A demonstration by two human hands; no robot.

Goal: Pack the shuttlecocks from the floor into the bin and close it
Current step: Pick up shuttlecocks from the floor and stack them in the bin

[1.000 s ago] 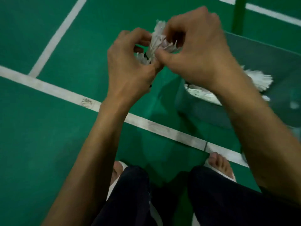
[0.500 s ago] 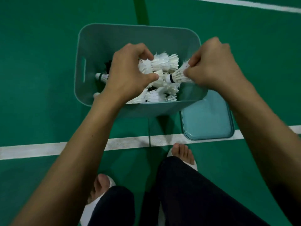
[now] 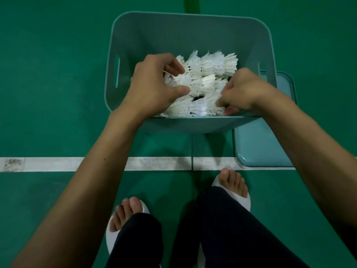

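A teal plastic bin (image 3: 189,29) stands on the green court floor with no lid on it. Several white feather shuttlecocks (image 3: 210,70) lie piled inside it. My left hand (image 3: 152,86) is down in the bin on the left side of the pile, fingers curled onto the feathers. At the bin's near right corner, my right hand (image 3: 243,91) pinches shuttlecock feathers low in the pile. The bin's teal lid (image 3: 258,147) lies flat on the floor, partly under the bin's right side and my right forearm.
A white court line (image 3: 63,164) crosses the floor just in front of my feet. My feet in white open-toe slippers (image 3: 231,188) stand close behind the bin. A dark green stripe (image 3: 191,4) runs away beyond the bin.
The view swung from the floor line onto the bin. Both hands, holding shuttlecocks, have dropped lower into the bin, and the right hand has moved to the near right corner.
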